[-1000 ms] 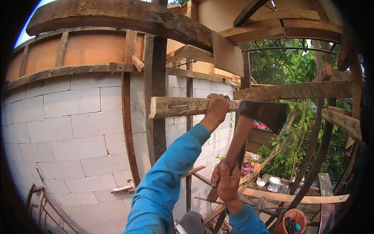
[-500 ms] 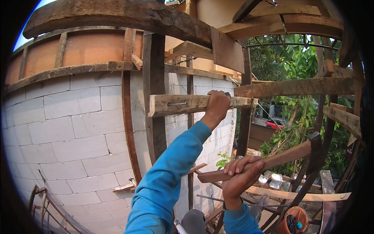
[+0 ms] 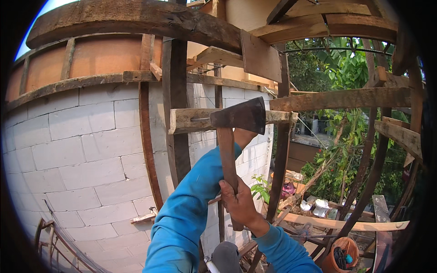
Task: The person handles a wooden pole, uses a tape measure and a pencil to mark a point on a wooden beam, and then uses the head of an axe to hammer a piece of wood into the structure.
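Observation:
My right hand [image 3: 240, 203] is closed round the wooden handle of a hatchet [image 3: 239, 115], which stands upright with its dark head in front of a short wooden beam [image 3: 180, 122]. The blunt end of the head lies over or against a nail [image 3: 199, 119] at the beam's left part; whether they touch I cannot tell. My left hand [image 3: 244, 137] is at the beam, its fingers hidden behind the hatchet head. Half a second earlier those fingers were wrapped over the beam, and the arm keeps the same place.
A dark upright post [image 3: 175, 91] stands behind the beam's left end, another post [image 3: 278, 164] by its right end. A heavy timber [image 3: 132, 20] crosses overhead. White block wall [image 3: 82, 150] fills the left. Lower right are an orange bucket [image 3: 349, 248] and a long plank [image 3: 346, 224].
My right hand has swung the hatchet up and left, from slanting at the right to upright before the beam. Its head now covers my left hand. The view has shifted slightly.

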A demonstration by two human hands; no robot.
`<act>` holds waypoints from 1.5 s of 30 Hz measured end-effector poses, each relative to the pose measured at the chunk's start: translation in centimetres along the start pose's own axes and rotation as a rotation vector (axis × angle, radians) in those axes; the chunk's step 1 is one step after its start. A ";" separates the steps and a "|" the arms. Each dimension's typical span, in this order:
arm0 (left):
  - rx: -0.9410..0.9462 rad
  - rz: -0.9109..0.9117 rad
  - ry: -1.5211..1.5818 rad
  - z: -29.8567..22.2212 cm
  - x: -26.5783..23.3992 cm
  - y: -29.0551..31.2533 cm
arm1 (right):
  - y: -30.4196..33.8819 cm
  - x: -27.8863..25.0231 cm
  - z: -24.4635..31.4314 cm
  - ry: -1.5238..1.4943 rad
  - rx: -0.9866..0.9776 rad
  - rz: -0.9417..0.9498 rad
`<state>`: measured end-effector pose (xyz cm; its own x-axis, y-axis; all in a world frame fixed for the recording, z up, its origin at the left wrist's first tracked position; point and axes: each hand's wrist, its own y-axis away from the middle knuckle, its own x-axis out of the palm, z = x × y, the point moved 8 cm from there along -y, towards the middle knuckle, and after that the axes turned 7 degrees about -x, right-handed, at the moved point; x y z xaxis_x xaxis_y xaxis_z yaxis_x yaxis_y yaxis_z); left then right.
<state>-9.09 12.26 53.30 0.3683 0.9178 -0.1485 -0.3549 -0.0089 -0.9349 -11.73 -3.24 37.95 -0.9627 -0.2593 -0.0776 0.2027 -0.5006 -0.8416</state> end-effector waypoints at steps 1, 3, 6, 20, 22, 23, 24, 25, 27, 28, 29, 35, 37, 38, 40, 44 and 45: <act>0.030 0.057 -0.062 1.9 -1.9 0.7 | 0.2 1.6 0.4 -0.224 0.165 0.078; 0.013 0.132 -0.318 0.1 0.7 -1.9 | 1.3 -2.5 2.5 -0.250 0.020 -0.182; 0.001 0.267 -0.328 -2.8 -2.4 -2.7 | 2.5 -7.0 5.6 -0.390 -0.367 -0.593; 0.001 0.266 -0.319 -3.5 -2.5 -2.9 | 0.8 -5.3 5.2 -0.303 -0.358 -0.547; 0.027 -0.064 -0.003 -0.1 0.3 0.5 | 0.3 -1.9 0.8 -0.162 0.001 -0.120; 0.041 -0.083 -0.057 0.2 0.2 -0.4 | 1.0 0.0 -0.5 -0.080 0.158 0.092; 0.067 -0.109 -0.167 1.6 -3.0 -1.6 | 1.5 0.4 2.7 -0.153 0.097 0.049; 0.013 0.071 -0.224 -0.5 -1.9 -1.9 | 2.1 -2.4 3.0 -0.183 0.031 -0.156; 0.003 0.290 -0.353 -2.8 -2.3 -1.9 | 2.9 -7.5 5.4 -0.248 -0.260 -0.485; 0.008 0.283 -0.322 -2.8 -2.2 -2.0 | 2.6 -7.7 5.7 -0.351 -0.332 -0.569; 0.012 0.276 -0.288 -2.8 -2.1 -2.2 | 2.4 -7.3 5.7 -0.453 -0.404 -0.652; 0.044 0.071 -0.250 0.0 -0.4 -0.3 | 2.0 -1.3 0.8 -0.106 0.171 -0.043; 0.036 0.293 -0.349 -3.0 -2.0 -1.7 | 2.9 -5.9 3.0 -0.236 -0.106 -0.302; 0.024 0.308 -0.332 -2.7 -2.4 -1.2 | 3.0 -7.2 5.1 -0.253 -0.252 -0.523; 0.016 0.289 -0.285 -3.3 -2.4 -1.7 | 2.9 -7.7 6.6 -0.406 -0.446 -0.732; 0.089 -0.073 -0.129 1.7 -1.8 1.7 | 0.6 1.8 1.6 -0.089 0.099 0.053; 0.060 -0.061 -0.141 1.7 -0.9 -1.1 | 0.0 0.6 0.6 -0.097 0.132 0.062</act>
<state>-10.50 12.10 54.99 0.2678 0.9626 -0.0409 -0.3875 0.0687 -0.9193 -12.23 -3.95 38.22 -0.9270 -0.3686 -0.0694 0.2888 -0.5834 -0.7591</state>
